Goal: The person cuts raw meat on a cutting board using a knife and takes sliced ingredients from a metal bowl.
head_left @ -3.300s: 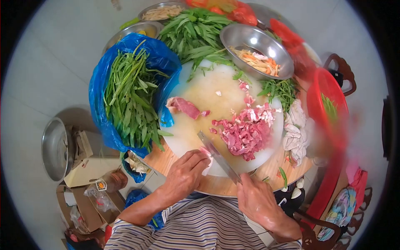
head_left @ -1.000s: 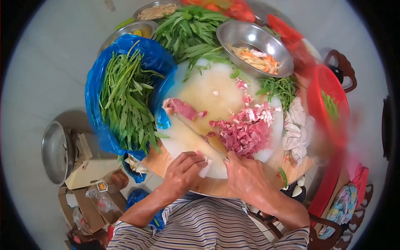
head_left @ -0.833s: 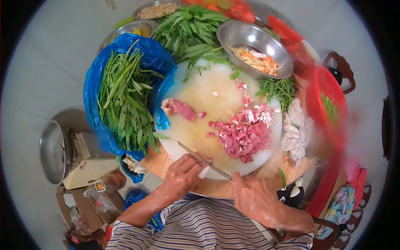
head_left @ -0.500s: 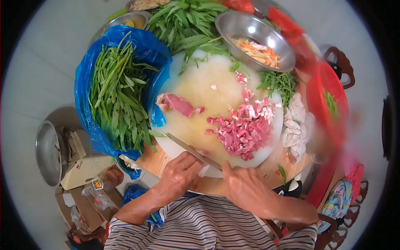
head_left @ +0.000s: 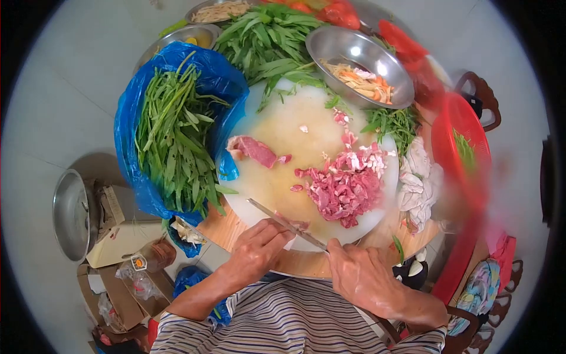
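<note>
My right hand (head_left: pixel 362 271) is closed round the handle of a kitchen knife (head_left: pixel 282 222), whose blade points up and left over the near edge of the round white cutting board (head_left: pixel 277 130). Beside the blade, the bent fingers of my left hand (head_left: pixel 258 248) press on a piece of meat (head_left: pixel 299 225), which is partly hidden by the knife and fingers. A heap of cut raw meat (head_left: pixel 348 192) lies on the board's right half, with paler bits (head_left: pixel 368 156) at its top. A larger uncut meat piece (head_left: pixel 253 150) rests at the left.
Leafy greens (head_left: pixel 174 135) fill a blue plastic bag (head_left: pixel 127 141) left of the board. More greens (head_left: pixel 265 38) and a steel bowl (head_left: pixel 327 44) of shredded food stand behind. A crumpled cloth (head_left: pixel 420 186) and a red basket (head_left: pixel 445 138) are at the right.
The knife and my right hand have shifted slightly right, and the blade now lies more across the meat. My left hand stays nearly in place. The whole view has shifted a little.
</note>
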